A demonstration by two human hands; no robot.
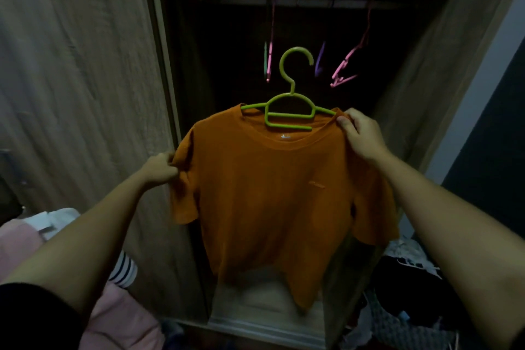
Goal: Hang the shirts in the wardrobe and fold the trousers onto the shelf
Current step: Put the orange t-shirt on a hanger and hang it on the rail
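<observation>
Fingers (344, 123) of our right hand (362, 138) curl over the right shoulder of the orange T-shirt (270, 193), thumb on the front of the cloth, clamping it near the tip of the green hanger (288, 114) threaded through the collar. Our left hand (160, 169) pinches the left sleeve seam, so the shirt hangs spread between both grips, in front of the open wardrobe (85, 65) and well below its rail (284, 2). The hanger's hook stands free in the air, apart from the rail. On that rail, far in the dark, hang bare pink hangers (350, 64) and a purple hanger (320, 61); no shirt shows there. We judge this shirt dressed on its hanger but not yet hung: the hook has to go up and over the rail. A striped garment (124, 268) at near left and a heap of clothes (412, 310) at near right suggest plenty remains, and the pale bottom board (264, 307) shows nothing folded that we can make out.
</observation>
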